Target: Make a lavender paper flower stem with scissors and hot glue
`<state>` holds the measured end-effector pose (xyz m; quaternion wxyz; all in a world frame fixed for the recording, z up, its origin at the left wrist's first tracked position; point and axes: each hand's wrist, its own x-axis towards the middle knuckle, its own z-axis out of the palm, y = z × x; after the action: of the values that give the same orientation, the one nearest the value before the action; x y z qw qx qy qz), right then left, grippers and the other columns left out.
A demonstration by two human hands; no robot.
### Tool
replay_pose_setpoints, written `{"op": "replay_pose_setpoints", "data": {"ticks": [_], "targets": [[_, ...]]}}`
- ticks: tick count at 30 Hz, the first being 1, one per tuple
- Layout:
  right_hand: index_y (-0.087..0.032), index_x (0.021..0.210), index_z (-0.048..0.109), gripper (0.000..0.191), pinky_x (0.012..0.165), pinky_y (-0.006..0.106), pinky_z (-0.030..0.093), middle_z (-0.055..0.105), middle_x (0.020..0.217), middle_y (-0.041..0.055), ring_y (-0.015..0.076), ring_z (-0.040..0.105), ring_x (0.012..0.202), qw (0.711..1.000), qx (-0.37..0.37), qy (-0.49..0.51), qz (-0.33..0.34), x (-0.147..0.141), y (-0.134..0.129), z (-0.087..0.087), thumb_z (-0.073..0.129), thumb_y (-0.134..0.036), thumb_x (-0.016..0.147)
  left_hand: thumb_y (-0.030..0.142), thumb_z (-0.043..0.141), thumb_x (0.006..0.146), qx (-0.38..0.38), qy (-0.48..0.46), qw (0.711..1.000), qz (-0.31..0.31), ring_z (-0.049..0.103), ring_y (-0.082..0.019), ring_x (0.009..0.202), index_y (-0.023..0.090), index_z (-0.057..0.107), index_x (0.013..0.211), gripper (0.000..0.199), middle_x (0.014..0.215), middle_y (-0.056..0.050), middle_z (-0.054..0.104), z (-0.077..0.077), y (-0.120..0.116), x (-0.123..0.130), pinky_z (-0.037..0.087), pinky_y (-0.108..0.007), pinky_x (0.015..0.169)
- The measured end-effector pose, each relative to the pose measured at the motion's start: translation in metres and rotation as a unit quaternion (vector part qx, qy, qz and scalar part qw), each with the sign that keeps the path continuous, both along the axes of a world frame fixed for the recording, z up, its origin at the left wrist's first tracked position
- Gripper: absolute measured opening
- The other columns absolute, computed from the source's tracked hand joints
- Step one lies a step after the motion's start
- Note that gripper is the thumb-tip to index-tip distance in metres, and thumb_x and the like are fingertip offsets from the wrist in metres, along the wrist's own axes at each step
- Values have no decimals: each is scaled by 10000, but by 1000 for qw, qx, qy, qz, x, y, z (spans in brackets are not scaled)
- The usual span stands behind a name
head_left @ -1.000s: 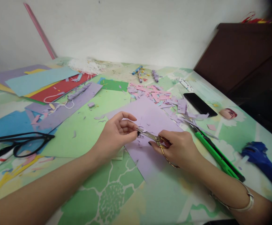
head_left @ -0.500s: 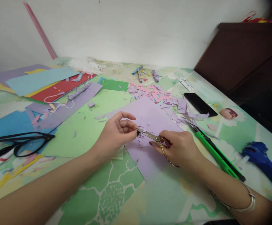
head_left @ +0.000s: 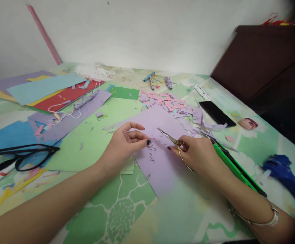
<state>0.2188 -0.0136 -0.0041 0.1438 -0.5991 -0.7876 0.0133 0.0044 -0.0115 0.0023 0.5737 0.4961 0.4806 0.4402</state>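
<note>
My right hand (head_left: 197,152) grips a pair of scissors (head_left: 171,138) by its gold-coloured handles. The blades point up and left and look almost closed, apart from my other hand. Thumb and fingers of my left hand (head_left: 125,140) are pinched together; whatever is between them is hidden or too small to name. Under both hands lies a sheet of light purple paper (head_left: 162,176) with small dark purple snippets scattered on it. To its left is a light green sheet (head_left: 78,149), partly beneath the left wrist.
Pink and purple paper scraps (head_left: 170,101) are heaped behind the hands. On the right lie a black phone (head_left: 217,113), a green cutter (head_left: 235,166) and a blue object (head_left: 284,173). Black glasses (head_left: 33,154), coloured sheets (head_left: 48,88) and white string (head_left: 94,72) are on the left.
The scissors have drawn back to the right, away from my left fingertips, where the blade tips were before. My left hand has barely moved and remains pinched.
</note>
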Motion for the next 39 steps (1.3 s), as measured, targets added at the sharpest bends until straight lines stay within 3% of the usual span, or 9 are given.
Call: {"op": "replay_pose_setpoints", "data": {"ticks": [5,12,15,17,20,23,26,34,39], "targets": [[-186,721,586,70,478,252,259,602,584,11,150,514,525,999,-21,-17,-19,2,4,-2,534,-217,757,183,667,704,-21,-35,999,-4,616,-139,717,187,511,964,303,813,-27,672,-5,1,1,446,-243,629],[-156,893,656,172,573,283,359,657,759,82,216,588,697,999,38,-18,-13,1,2,-1,536,-193,774,189,686,696,-18,-43,999,-8,625,-153,763,172,515,939,298,807,-31,665,-6,0,4,454,-248,650],[-152,880,672,176,671,310,410,676,829,96,224,599,802,995,36,78,42,-4,-3,4,516,-181,805,183,679,708,-37,-50,998,-34,616,-139,715,182,507,948,296,812,-29,671,-5,-3,6,448,-237,618],[-172,873,668,174,693,294,432,684,816,60,183,603,780,973,-31,207,100,-9,-6,7,501,-187,830,170,677,713,-56,-66,994,-59,606,-122,687,191,501,949,295,808,-16,666,-4,-6,9,442,-228,616],[-178,801,643,149,662,248,453,670,752,16,131,602,712,889,-183,391,153,-17,-10,9,510,-227,846,172,667,733,-79,-93,987,-104,609,-117,699,206,491,957,287,798,3,652,-2,-11,12,445,-236,656],[-160,745,623,164,640,232,450,647,685,8,116,591,669,822,-268,479,153,-20,-11,8,556,-285,826,185,659,742,-72,-84,987,-116,616,-130,717,206,498,945,260,802,-3,643,0,-13,14,454,-248,669],[-155,728,625,197,626,234,442,634,635,3,111,578,624,783,-319,515,140,-19,-10,6,597,-337,796,188,668,730,-51,-65,991,-109,620,-147,730,194,508,918,247,805,-19,635,0,-13,14,475,-266,678],[-143,737,631,234,583,225,400,627,621,10,97,530,583,749,-369,537,125,-20,-9,1,631,-374,773,204,683,723,-42,-89,986,-136,629,-158,706,197,490,909,268,784,-14,639,-7,-10,12,501,-319,706],[-143,733,626,212,589,230,415,616,622,11,103,541,591,764,-351,531,109,-23,-12,3,602,-347,781,183,690,702,-23,-57,992,-107,629,-149,707,189,517,854,230,749,-8,654,-4,-10,13,490,-302,714]]}}
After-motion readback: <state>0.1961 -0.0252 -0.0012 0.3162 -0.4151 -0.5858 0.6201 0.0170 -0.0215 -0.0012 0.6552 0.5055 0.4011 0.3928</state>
